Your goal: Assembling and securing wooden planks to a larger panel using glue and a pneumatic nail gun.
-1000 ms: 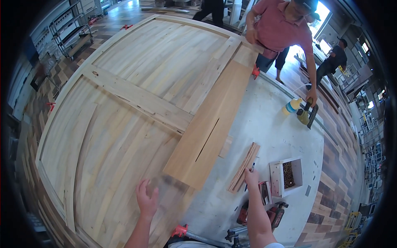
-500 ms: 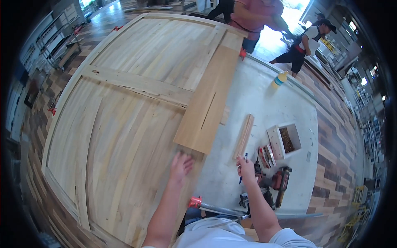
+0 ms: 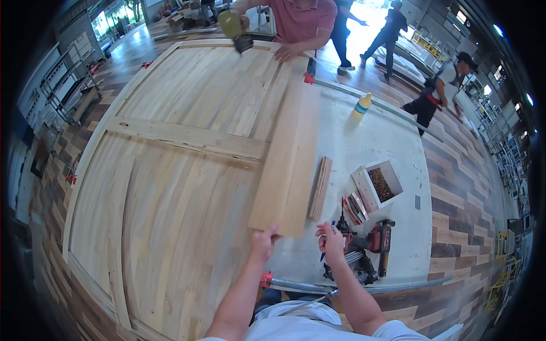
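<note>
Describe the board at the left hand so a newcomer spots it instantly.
Start at the big wooden panel left of centre. Along its right side runs a long, smooth board, its near end in the left hand. It is far wider than the strips to its right.

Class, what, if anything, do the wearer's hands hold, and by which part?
Left hand: the wide board, its near end. Right hand: a blue pen, its middle.

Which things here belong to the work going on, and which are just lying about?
Seemingly in use:
- wide board, its near end held by the left hand
- blue pen, in the right hand
- wooden panel, left of the board

Seemingly just lying about, untouched:
- wood strips
- white box
- red power tool
- yellow bottle, standing
</note>
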`<state>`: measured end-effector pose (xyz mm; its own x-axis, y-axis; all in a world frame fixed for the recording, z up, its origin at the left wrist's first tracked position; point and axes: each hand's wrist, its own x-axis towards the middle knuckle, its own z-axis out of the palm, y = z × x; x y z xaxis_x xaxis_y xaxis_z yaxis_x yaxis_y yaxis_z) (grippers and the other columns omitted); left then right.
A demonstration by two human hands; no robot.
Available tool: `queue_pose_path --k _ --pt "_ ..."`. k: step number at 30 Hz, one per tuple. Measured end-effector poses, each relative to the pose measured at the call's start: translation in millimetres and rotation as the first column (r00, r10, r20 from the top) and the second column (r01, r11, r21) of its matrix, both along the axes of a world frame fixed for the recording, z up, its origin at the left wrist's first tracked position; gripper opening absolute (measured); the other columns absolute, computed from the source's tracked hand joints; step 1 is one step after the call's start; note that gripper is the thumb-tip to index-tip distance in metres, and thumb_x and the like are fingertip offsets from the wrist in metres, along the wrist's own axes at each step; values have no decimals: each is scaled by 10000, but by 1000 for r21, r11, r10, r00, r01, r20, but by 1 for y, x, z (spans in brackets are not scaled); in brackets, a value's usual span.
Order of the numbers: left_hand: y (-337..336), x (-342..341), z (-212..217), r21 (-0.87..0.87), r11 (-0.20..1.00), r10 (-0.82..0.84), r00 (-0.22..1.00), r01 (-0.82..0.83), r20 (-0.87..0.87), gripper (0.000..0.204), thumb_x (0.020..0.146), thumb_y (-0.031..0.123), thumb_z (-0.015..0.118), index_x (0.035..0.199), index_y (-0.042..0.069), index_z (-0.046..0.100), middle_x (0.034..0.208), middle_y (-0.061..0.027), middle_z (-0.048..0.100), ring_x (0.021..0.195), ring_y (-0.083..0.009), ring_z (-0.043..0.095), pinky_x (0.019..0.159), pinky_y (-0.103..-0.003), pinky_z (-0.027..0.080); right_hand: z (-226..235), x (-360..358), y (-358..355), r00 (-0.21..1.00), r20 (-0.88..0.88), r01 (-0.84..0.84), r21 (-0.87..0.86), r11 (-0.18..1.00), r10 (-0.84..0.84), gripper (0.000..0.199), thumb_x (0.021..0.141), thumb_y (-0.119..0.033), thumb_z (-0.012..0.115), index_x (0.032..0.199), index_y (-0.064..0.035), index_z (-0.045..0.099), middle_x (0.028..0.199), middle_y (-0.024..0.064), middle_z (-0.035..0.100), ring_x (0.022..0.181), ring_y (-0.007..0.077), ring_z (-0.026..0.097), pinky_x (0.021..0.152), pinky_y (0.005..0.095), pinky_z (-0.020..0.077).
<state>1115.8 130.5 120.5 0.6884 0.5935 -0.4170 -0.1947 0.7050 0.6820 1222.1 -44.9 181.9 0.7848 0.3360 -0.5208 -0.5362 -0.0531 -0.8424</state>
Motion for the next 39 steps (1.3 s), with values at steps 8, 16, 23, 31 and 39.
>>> queue_pose_path --k 8,16,23,31,39 --pt "-51 6 -14 -85 994 -79 996 76 -43 377 856 72 660 1209 28 538 1083 -105 644 908 -223 674 695 -360 592 -11 41 -18 997 64 52 3 999 -53 505 985 -494 420 964 -38 636 678 7 552 454 59 423 382 208 289" --pt "-64 43 18 -32 993 -116 979 112 -170 295 875 99 646 1137 -6 559 1052 -120 651 884 -224 680 723 -364 600 -44 74 -19 968 -60 235 -120 964 -244 543 954 -548 438 1072 -44 604 666 -3 510 457 73 412 389 237 324" --pt "-63 28 -18 -142 923 -380 791 357 -479 341 891 303 632 1014 -13 596 849 -104 649 710 -203 659 613 -331 586 -55 72 -16 940 -251 181 -203 962 -229 651 850 -707 469 562 -124 500 430 -67 309 331 96 289 327 254 201" --pt "-69 -33 10 100 881 -349 777 463 -525 407 907 358 609 1168 46 608 903 -82 632 713 -142 614 643 -295 562 -31 89 -32 916 -400 77 86 993 -37 649 847 -712 400 708 -94 539 451 -35 310 364 109 293 316 249 191" --pt "62 -242 60 583 731 402 467 354 -787 330 811 310 663 1040 73 670 839 -78 697 781 -193 659 719 -351 523 -28 106 -103 992 -129 -3 68 998 12 539 914 -607 463 979 -82 568 585 -36 436 407 75 376 320 218 264"
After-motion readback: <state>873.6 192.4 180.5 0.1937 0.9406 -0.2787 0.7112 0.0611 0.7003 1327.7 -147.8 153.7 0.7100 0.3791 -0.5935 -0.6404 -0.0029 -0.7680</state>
